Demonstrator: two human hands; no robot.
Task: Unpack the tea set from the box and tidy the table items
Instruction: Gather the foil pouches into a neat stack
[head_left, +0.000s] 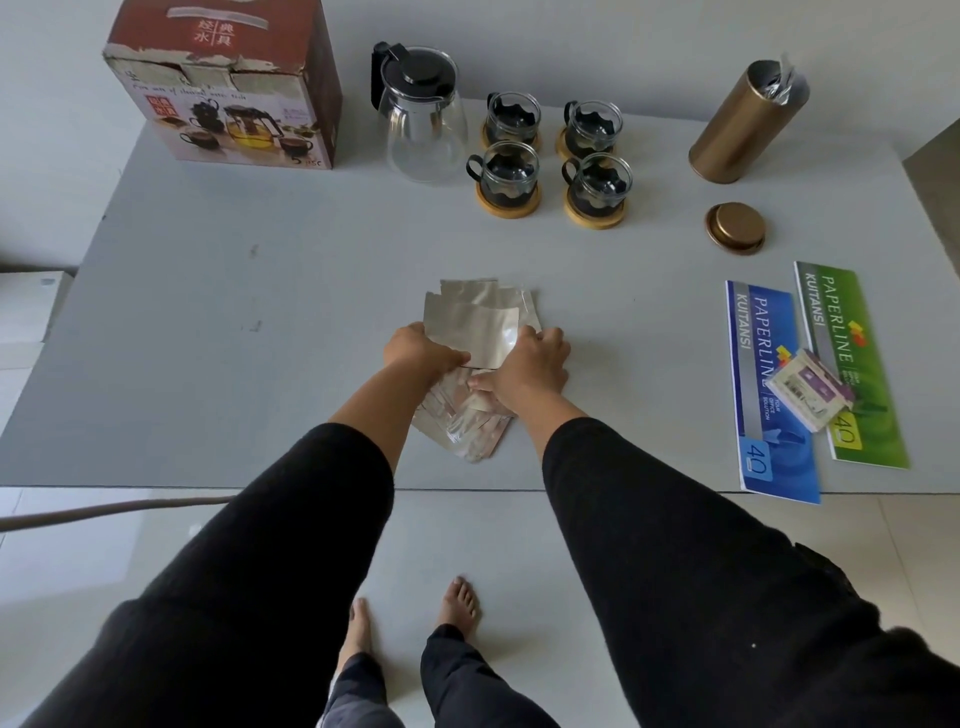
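While the teapot (422, 117) and four cups (553, 156) are already set out at the far side of the desk (208, 312), a heap of foil packets (470, 332) is being gathered at the near middle. The heap is clasped from both sides by the left hand (422, 353) and right hand (524, 364), its long axis running near to far. The open gold tin (743, 127) lies far right, nearer the right hand.

Your left hand (423, 353) and right hand (524, 366) close together, both arms extended forward, black sleeves pushed up, fingers curled, gripping.
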